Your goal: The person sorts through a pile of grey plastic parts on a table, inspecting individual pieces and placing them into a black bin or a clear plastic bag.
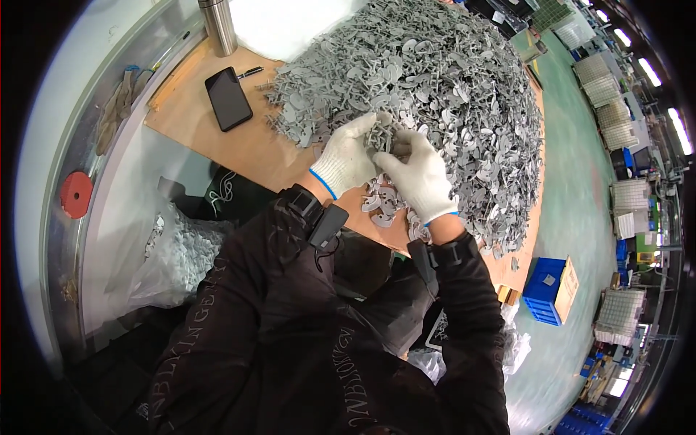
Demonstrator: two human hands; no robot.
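Note:
A large heap of small grey metal parts (471, 94), curved flat pieces mixed with thin pin-like ones, covers most of the wooden table. At its near edge my left hand (346, 158), in a white knit glove, is closed around a clump of these metal parts (380, 136). My right hand (420, 176), gloved the same way, is just to the right with bent fingers at the clump; what it grips is partly hidden by the fingers. Several loose curved metal pieces (384, 203) lie on the table below my hands.
A black phone (228, 99), a pen (251, 72) and a steel flask (218, 29) are at the table's left. Below hangs a clear plastic bag (181, 250) of small parts. A blue crate (545, 288) stands on the green floor at right.

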